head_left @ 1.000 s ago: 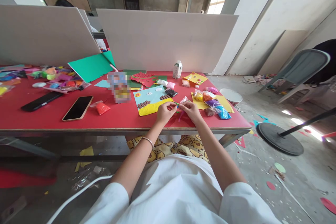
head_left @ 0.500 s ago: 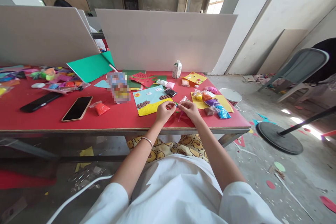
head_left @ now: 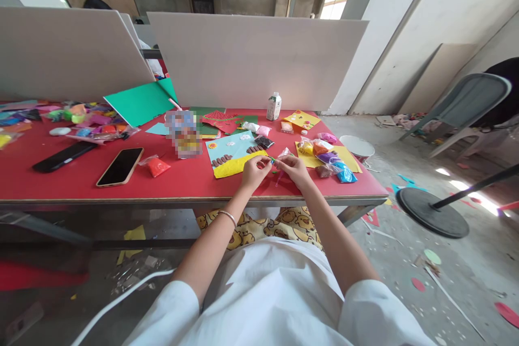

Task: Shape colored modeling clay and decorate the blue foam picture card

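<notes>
A small green bit of clay (head_left: 273, 161) sits pinched between the two hands just above the near edge of the red worktop (head_left: 186, 181), a little right of its middle; it is too tiny to tell its shape. The left hand (head_left: 254, 172) curls its fingertips onto the piece from the left, and the right hand (head_left: 295, 169) meets it from the right, both closed on it as if working it between them, held low and close so the wrists can steady near the worktop. Just beyond the hands lies one collage card (head_left: 235, 154), blue above and yellow below, with brown strips on it, near enough for the piece to be carried straight across. To the right, a cluster of small clay bags (head_left: 329, 161) rests on a yellow sheet (head_left: 347, 158); I count about six, in yellow, orange, pink, purple, brown and blue, though they overlap. Further left one orange bag (head_left: 156, 166) lies alone, then two phones (head_left: 120, 166), both dark and face up, the second one (head_left: 62, 156) nearer the left end. At the far edge stands one small white carton (head_left: 274, 106), upright against the white partition board (head_left: 259, 59). A green sheet (head_left: 140, 101) leans tilted at the far left among more coloured bits.
</notes>
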A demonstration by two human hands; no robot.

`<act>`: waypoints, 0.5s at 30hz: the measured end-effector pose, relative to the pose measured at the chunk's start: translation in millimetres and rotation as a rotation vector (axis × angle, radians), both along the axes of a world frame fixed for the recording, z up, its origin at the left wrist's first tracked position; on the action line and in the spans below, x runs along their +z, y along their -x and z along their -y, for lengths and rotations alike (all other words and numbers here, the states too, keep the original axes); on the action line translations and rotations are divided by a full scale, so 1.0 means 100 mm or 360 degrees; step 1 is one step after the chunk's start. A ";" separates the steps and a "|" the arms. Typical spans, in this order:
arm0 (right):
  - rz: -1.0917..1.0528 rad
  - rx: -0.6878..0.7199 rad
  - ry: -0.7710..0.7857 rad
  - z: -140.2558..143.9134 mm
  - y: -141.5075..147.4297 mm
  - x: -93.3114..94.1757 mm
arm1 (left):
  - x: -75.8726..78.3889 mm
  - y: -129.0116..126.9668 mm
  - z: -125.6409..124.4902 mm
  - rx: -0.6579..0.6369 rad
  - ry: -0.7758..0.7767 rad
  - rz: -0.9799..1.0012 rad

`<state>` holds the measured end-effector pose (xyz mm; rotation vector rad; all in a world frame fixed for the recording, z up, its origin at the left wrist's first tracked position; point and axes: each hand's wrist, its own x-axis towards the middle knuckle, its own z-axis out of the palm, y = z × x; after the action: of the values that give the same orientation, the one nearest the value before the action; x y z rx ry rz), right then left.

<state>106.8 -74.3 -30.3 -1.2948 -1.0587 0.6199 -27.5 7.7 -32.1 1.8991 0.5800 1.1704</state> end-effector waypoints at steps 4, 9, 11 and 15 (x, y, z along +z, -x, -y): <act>-0.0078 -0.0032 -0.0016 -0.01 -0.01 -0.01 | 0.01 0.01 -0.01 0.0025 0.0003 0.0041; -0.0094 -0.0038 0.0004 -0.02 -0.01 0.00 | 0.01 0.02 0.01 -0.0002 -0.0037 0.0026; -0.0112 -0.0039 -0.0009 -0.02 -0.01 0.01 | 0.01 0.02 0.02 -0.0012 -0.0038 0.0021; -0.0140 -0.0026 -0.0028 -0.02 0.00 0.01 | 0.02 0.02 0.03 -0.0017 -0.0042 0.0018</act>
<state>106.4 -72.8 -29.4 -1.2488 -0.9788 0.6483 -29.2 4.6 -30.2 1.9139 0.5501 1.1867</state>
